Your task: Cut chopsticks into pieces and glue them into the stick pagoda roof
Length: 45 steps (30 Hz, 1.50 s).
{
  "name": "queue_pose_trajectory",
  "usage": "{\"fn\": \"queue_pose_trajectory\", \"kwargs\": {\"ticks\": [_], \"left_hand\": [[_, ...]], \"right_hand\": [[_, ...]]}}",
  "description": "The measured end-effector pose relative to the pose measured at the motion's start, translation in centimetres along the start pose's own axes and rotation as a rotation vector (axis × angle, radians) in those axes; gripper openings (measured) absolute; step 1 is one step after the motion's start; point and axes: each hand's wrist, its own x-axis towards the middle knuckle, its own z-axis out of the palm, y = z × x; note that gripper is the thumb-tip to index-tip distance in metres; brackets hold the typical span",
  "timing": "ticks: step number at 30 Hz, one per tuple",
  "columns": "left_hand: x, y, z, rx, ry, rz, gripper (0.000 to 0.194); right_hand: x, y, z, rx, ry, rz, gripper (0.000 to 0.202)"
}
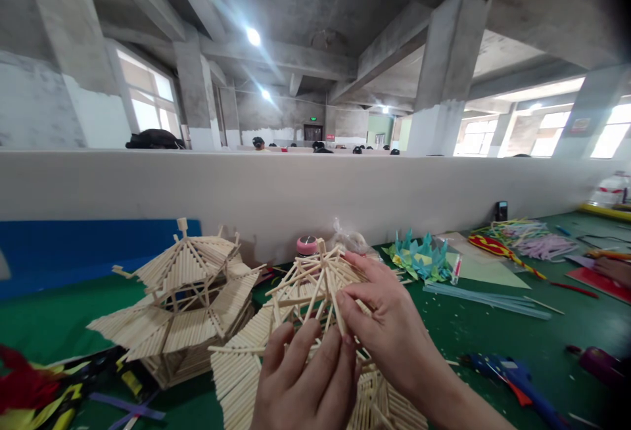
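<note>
Right in front of me stands a pavilion model (pixel 236 377) built of thin wooden sticks, its upper roof a bare frame of slanting sticks meeting at a peak. My right hand (pixel 394 325) grips a wooden stick (pixel 334 298) of that frame, thumb against it and index finger close to the peak. Lower down, my left hand (pixel 308 377) is curled over the front of the frame, its fingertips at the sticks' lower ends. The hands cover part of the model. To the left is a second stick pavilion (pixel 177 325) with both roofs covered.
A blue glue gun (pixel 517 377) lies at right on the green table (pixel 434 331). Beyond are pale blue strips (pixel 488 300), teal paper flowers (pixel 419 256) and a pink round object (pixel 307 244). A white partition (pixel 276 187) rises behind. Yellow-black tools (pixel 73 390) lie at left.
</note>
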Motion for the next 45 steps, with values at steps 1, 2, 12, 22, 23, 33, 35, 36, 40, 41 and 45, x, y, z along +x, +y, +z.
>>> {"fn": "queue_pose_trajectory", "kwargs": {"ticks": [1, 2, 12, 22, 23, 33, 35, 36, 40, 41, 45], "left_hand": [[0.0, 0.0, 0.0, 0.002, 0.001, -0.002, 0.009], [0.0, 0.0, 0.0, 0.004, 0.005, -0.005, 0.009], [0.0, 0.2, 0.0, 0.014, 0.03, -0.028, 0.008], [0.0, 0.0, -1.1, 0.034, -0.02, -0.09, 0.023], [0.1, -0.4, -1.5, 0.028, -0.042, -0.081, 0.025], [3.7, -3.0, -1.3, -0.006, -0.424, -0.206, 0.037], [3.7, -3.1, -1.1, 0.031, -0.464, -0.184, 0.037], [3.7, -3.1, -1.1, 0.039, -0.458, -0.183, 0.037], [3.9, -3.0, -1.3, 0.033, -0.455, -0.186, 0.037], [4.0, -2.9, -1.4, 0.033, -0.462, -0.185, 0.037], [4.3, -2.8, -1.4, 0.043, -0.461, -0.202, 0.037]], "right_hand": [[0.0, 0.0, 0.0, -0.001, 0.001, 0.001, 0.027], [-0.1, 0.1, 0.0, 0.0, 0.0, 0.0, 0.027], [-0.1, 0.1, -0.1, -0.005, 0.009, -0.013, 0.028], [-0.2, -0.1, -0.4, -0.083, -0.03, -0.018, 0.033], [-0.2, -0.2, -0.4, -0.092, -0.027, -0.022, 0.032], [-0.2, -0.1, 0.0, -0.119, 0.012, -0.031, 0.026], [-0.2, 0.0, 0.0, -0.096, 0.02, -0.033, 0.025], [-0.2, 0.0, 0.0, -0.086, 0.02, -0.032, 0.025], [-0.3, 0.1, 0.0, -0.047, 0.019, -0.03, 0.024], [-0.3, 0.2, 0.0, -0.039, 0.023, -0.032, 0.024], [-0.3, 0.3, 0.0, -0.014, 0.032, -0.038, 0.023]]}}
